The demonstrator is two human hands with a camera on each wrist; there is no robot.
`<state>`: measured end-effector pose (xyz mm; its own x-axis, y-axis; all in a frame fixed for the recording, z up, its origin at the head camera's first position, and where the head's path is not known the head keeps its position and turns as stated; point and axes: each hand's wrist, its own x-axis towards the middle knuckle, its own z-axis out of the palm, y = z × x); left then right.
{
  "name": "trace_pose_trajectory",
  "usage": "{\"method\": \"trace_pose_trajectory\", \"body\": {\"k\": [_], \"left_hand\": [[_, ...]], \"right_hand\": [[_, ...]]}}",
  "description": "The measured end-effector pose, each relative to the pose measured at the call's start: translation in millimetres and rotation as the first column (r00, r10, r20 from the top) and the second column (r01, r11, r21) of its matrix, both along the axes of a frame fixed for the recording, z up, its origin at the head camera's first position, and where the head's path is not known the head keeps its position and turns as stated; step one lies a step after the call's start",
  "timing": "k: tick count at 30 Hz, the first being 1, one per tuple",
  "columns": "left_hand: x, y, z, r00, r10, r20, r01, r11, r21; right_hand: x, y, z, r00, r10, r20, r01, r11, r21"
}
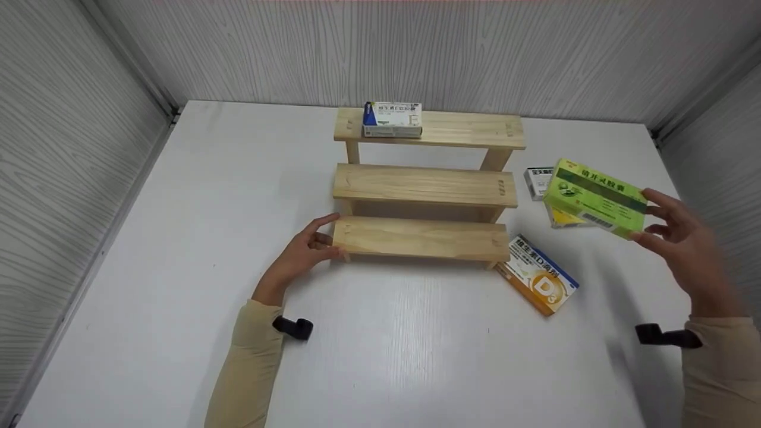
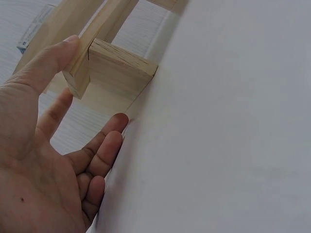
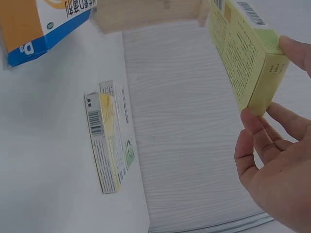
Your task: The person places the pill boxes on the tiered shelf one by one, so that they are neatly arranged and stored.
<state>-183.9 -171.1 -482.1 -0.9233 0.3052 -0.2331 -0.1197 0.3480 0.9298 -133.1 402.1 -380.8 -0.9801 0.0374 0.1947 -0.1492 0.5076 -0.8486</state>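
Pinching: right hand (image 1: 684, 244), on 1 end of green box (image 1: 596, 199)
Green box: bright, dark-banded, barcoded, tilted midair right of wooden rack (image 1: 425, 185)
Wooden rack: 3 steps, left hand (image 1: 300, 255) gripping the lowest's left end

Tan and black, and what a matching pair!
Here's the left sleeve (image 1: 247, 362), plain tan, snug, lightly creased, running right down to the wrist, and the right sleeve (image 1: 720, 368) answers in the very same shade! Now the accents: at the left cuff, a black left wrist camera (image 1: 301, 329), slim strip, chunky blunt end, and over at the right cuff, the right wrist camera (image 1: 651, 334), black again, its thick end facing inward!
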Motion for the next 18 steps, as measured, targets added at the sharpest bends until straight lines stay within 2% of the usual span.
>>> {"method": "trace_pose_trajectory", "body": {"k": [2, 6, 7, 9, 14, 18], "left_hand": [[-0.5, -0.2, -1.7, 1.000, 0.000, -0.004, 0.000, 1.000, -0.010], [0.2, 1.0, 0.2, 1.000, 0.000, 0.002, 0.000, 1.000, -0.015], [0.8, 1.5, 1.9, 1.000, 0.000, 0.007, 0.000, 1.000, -0.012], [4.6, 3.1, 11.1, 1.000, -0.002, 0.010, 0.002, 1.000, -0.013], [13.8, 7.0, 33.0, 1.000, -0.015, 0.008, 0.015, 0.999, -0.034], [15.1, 6.8, 36.1, 1.000, -0.009, 0.010, 0.010, 0.999, -0.040]], "right_hand": [[-8.5, -5.8, 3.2, 0.999, 0.035, 0.009, -0.034, 0.999, -0.042], [-25.6, -19.1, 11.2, 0.998, 0.056, 0.020, -0.055, 0.998, -0.036], [-29.2, -21.9, 13.1, 0.998, 0.052, 0.025, -0.051, 0.999, -0.007], [-35.9, -26.3, 17.0, 0.998, 0.061, 0.032, -0.061, 0.998, -0.016], [-46.3, -30.4, 25.6, 0.991, 0.127, 0.049, -0.116, 0.976, -0.185], [-53.9, -36.7, 33.0, 0.983, 0.182, 0.034, -0.168, 0.953, -0.253]]}}
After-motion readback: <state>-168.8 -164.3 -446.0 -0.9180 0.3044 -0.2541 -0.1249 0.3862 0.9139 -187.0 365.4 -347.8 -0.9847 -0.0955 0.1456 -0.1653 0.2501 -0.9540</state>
